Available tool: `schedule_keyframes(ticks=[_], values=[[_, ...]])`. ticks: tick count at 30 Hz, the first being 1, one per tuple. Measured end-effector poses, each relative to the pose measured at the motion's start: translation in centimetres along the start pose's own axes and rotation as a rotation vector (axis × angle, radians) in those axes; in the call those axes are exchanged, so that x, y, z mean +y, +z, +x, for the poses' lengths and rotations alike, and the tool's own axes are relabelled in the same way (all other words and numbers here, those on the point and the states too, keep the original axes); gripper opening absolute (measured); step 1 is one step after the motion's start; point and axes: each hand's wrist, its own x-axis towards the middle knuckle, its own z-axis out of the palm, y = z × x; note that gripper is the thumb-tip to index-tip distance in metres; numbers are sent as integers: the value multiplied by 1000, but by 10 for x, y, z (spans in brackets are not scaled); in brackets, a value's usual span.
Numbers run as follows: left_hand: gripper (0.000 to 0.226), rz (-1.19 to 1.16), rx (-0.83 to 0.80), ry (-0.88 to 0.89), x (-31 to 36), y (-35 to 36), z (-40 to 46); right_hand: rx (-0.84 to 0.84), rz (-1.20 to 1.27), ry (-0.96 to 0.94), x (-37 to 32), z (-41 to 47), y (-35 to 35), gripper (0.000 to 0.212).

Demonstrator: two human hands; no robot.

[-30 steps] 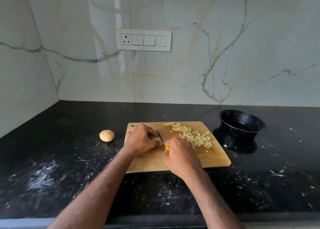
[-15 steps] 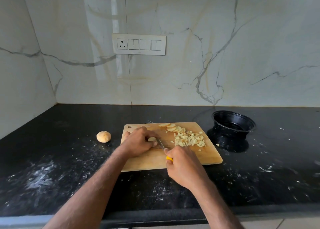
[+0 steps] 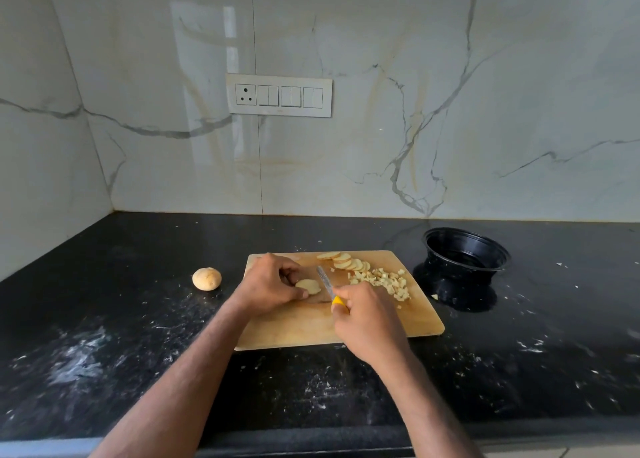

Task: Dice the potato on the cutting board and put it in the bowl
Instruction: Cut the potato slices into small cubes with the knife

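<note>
**Potato slice under the blade, mid-board**

Black speckled stone bench (image 3: 104, 353), dusted with pale smears and crumbs along its front half. Marble-look wall (image 3: 381, 128) behind, white socket-and-switch plate (image 3: 279, 95) on it.

Rectangular pale wooden cutting board (image 3: 294, 329) sits mid-bench, slightly skewed. Round black plastic bowl (image 3: 465, 253) stands just off the board's right edge, toward the bench's back; I can't tell if any potato is in it. One stray bit lies on the bench at the bowl's foot.

My left hand (image 3: 268, 283) rests on the board's left part, fingers curled, pinning a flat pale potato slice (image 3: 308, 286) against the wood. My right hand (image 3: 367, 319) is wrapped around the yellow handle of a small knife (image 3: 327, 286), blade pointing away from me, lying just right of the slice; contact unclear.

Heap of small pale potato dice (image 3: 384, 281) near the board's right edge. Row of overlapping round potato slices (image 3: 343, 260) along the board's back edge, touching the heap.

Small tan potato end piece (image 3: 206, 278) sits alone on the bench, left of the board, apart from it.
</note>
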Motion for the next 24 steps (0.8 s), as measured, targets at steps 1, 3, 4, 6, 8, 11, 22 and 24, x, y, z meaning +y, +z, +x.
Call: schedule_keyframes(ticks=[1, 3, 4, 6, 8, 11, 22, 24], values=[[34, -4, 3, -2, 1, 0, 0, 12, -5, -8, -3, 2, 5, 34], [41, -14, -2, -4, 3, 0, -1, 18, -20, -14, -6, 4, 12, 36], [45, -21, -6, -6, 3, 0, -2, 12, -33, -17, -7, 4, 15, 36], [47, -28, -11, -10, 2, -1, -1, -7, -60, -21, -6, 6, 18, 33], [46, -21, -13, -5, 2, -1, -1, -20, -82, -29, -4, 7, 20, 26], [44, -20, -9, 16, 2, -1, -1, -18, -85, -45, -7, 10, 19, 30], [41, 27, -20, -15, 3, 2, 1, -39, -74, -49, -15, 14, 20, 34], [38, 42, -16, -34, 4, 3, 1, -61, -79, -44, -17, 13, 20, 33]])
